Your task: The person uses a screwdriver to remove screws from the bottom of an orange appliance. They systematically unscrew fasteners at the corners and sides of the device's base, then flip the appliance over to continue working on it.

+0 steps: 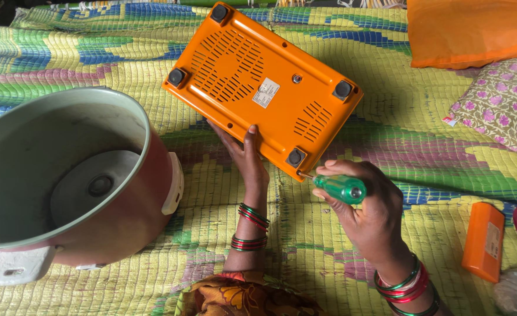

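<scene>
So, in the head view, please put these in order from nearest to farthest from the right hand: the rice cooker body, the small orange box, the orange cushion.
Measured from the right hand, which holds the green screwdriver:
1. The small orange box, on the mat to its right.
2. The rice cooker body, far to its left.
3. The orange cushion, at the top right corner.
</scene>
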